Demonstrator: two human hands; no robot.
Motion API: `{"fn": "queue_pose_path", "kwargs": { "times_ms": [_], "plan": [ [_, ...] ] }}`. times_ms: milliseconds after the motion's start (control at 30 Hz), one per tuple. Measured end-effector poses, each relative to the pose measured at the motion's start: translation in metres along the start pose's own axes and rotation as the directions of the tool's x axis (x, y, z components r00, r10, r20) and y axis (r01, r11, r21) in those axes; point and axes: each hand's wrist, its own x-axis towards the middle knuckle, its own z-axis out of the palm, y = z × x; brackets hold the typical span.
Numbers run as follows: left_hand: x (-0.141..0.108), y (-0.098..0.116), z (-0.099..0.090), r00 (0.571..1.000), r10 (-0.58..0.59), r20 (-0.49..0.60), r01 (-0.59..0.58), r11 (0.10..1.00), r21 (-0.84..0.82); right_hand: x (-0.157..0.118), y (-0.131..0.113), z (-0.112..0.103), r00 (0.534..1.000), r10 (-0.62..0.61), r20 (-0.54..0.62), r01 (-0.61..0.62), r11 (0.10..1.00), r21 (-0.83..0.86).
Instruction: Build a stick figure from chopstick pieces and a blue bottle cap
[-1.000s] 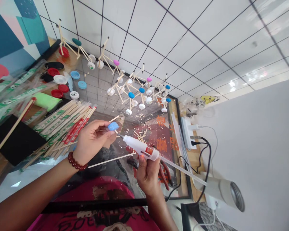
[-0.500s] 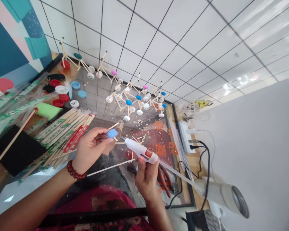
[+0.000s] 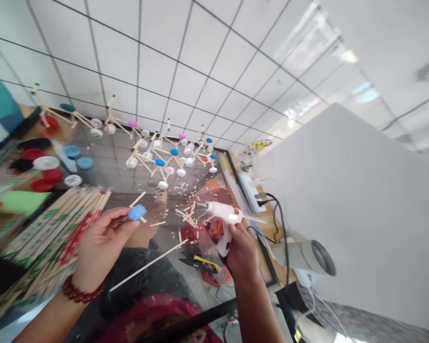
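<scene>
Between the thumb and fingers of my left hand (image 3: 102,245) is a small blue oval piece (image 3: 137,212). Short wooden stick bits jut from it. My right hand (image 3: 243,250) is wrapped round the handle of a white hot glue gun (image 3: 223,211), whose nozzle points left, apart from the blue piece. A clear glue stick (image 3: 255,219) protrudes from the gun's back end. Cut stick pieces (image 3: 188,216) lie below the nozzle, and a long thin stick (image 3: 148,264) rests nearer me. Yellow-and-green-handled snips (image 3: 205,264) lie left of my right hand.
Several small stick models with cap wheels (image 3: 159,163) stand along the table's back. Loose bottle caps (image 3: 46,163) and wrapped chopsticks (image 3: 53,228) cover the left side. At right are a power strip (image 3: 252,190), cords (image 3: 280,214) and a pale cylinder (image 3: 303,255).
My right hand has drawn the glue gun rightward, away from the blue piece, and turned it so its handle shows. The view has shifted, and the snips are now plainly visible.
</scene>
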Motion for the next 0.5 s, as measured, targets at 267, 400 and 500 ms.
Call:
{"fn": "queue_pose_path", "kwargs": {
  "times_ms": [267,400,500],
  "plan": [
    [-0.005,0.012,-0.002,0.996,-0.083,-0.020,0.084,0.995,0.061,0.095,0.013,-0.081,0.887,-0.373,-0.271,0.202,0.843,-0.499],
    [-0.004,0.012,-0.003,0.993,-0.109,-0.037,0.111,0.992,0.066,0.121,0.031,-0.093,0.874,-0.381,-0.302,0.167,0.818,-0.550],
    [-0.001,0.011,-0.003,0.989,-0.126,-0.072,0.130,0.989,0.064,0.126,0.044,-0.094,0.866,-0.386,-0.318,0.140,0.798,-0.587]
  ]
}}
